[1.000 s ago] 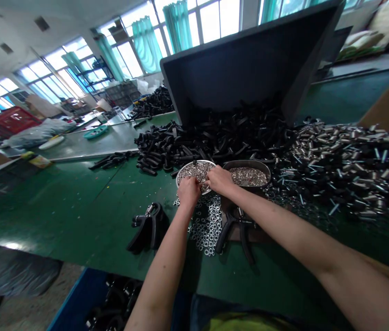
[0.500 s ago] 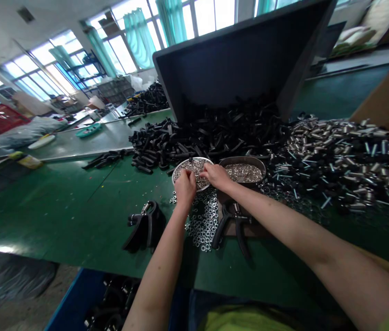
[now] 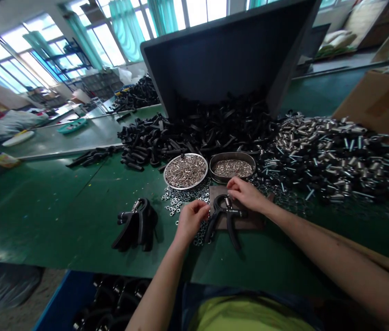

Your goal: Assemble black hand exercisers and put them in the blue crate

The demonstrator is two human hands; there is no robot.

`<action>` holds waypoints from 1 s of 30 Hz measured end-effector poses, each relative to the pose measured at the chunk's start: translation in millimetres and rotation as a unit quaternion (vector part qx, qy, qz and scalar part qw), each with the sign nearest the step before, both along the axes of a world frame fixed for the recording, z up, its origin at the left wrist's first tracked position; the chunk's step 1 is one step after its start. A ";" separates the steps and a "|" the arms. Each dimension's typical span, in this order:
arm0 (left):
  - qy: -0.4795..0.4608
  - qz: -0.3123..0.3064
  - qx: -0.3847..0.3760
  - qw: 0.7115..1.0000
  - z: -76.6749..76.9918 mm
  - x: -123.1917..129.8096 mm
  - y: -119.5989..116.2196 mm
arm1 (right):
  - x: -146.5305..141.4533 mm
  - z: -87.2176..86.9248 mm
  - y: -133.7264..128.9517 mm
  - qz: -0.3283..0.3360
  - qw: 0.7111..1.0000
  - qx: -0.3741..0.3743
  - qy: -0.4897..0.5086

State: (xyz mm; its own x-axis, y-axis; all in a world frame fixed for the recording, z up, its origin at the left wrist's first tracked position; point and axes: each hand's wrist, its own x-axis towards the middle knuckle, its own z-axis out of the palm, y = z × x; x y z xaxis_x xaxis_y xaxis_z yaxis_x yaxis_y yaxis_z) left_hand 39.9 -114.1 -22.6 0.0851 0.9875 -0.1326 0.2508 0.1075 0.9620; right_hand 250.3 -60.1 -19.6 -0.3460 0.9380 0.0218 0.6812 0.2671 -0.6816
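"When you look along the bench from the left, what comes first?"

"A stack of black hand grips (image 3: 137, 225) on the green workbench (image 3: 42, 216), well left of the brown mat (image 3: 253, 223)."

"And the left hand (image 3: 190, 222)?"

"Just left of the mat, fingers curled with their tips drawn together, over a scatter of steel washers (image 3: 177, 202). Whether they pinch anything, I can't tell."

"What's on the mat?"

"One black hand grip (image 3: 222, 216), metal head up and both handles pointing toward the person. It sits between the two hands, with the left fingertips just beside it."

"The right hand (image 3: 245, 194)?"

"Spread only slightly, fingers close together and gently bent, tips near the grip's head at the mat's far side. I can't tell if they touch it."

"Beyond the mat?"

"A round steel tray of pins (image 3: 185, 171), then a smaller steel dish of tiny metal parts (image 3: 232, 168), with a heap of black handles (image 3: 194, 133) behind both. Right of the mat lies a pile of bolts and steel sleeves (image 3: 332, 156)."
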 end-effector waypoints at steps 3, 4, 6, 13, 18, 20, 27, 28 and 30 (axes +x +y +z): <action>0.100 -0.003 0.050 0.994 -0.9 10.4 2.1 | -5.4 -0.3 2.4 0.001 0.999 0.014 -0.041; 0.125 -0.006 0.062 0.990 -0.3 13.7 3.2 | -8.1 1.4 3.1 0.004 0.998 0.023 -0.059; 0.163 -0.016 0.084 0.983 1.2 19.5 4.9 | -14.1 5.8 3.1 0.020 0.994 0.041 -0.099; 0.289 -0.078 0.171 0.939 -0.4 32.9 8.8 | -14.2 19.0 -13.1 0.054 0.975 0.084 -0.198; 0.390 -0.108 0.259 0.877 -6.3 36.0 6.6 | 55.1 15.2 -57.6 -0.019 0.960 0.132 -0.245; 0.428 -0.146 0.292 0.843 -6.9 37.1 5.2 | 86.9 4.4 -79.8 -0.054 0.940 0.131 -0.309; 0.466 -0.162 0.313 0.812 -2.0 35.3 -4.1 | 114.6 -10.5 -110.4 -0.150 0.907 0.098 -0.382; 0.471 -0.167 0.317 0.806 -1.1 34.2 -7.0 | 108.9 -4.6 -107.6 -0.154 0.915 0.102 -0.359; 0.481 -0.171 0.321 0.798 0.7 32.1 -13.8 | 92.6 9.7 -98.4 -0.142 0.946 0.120 -0.267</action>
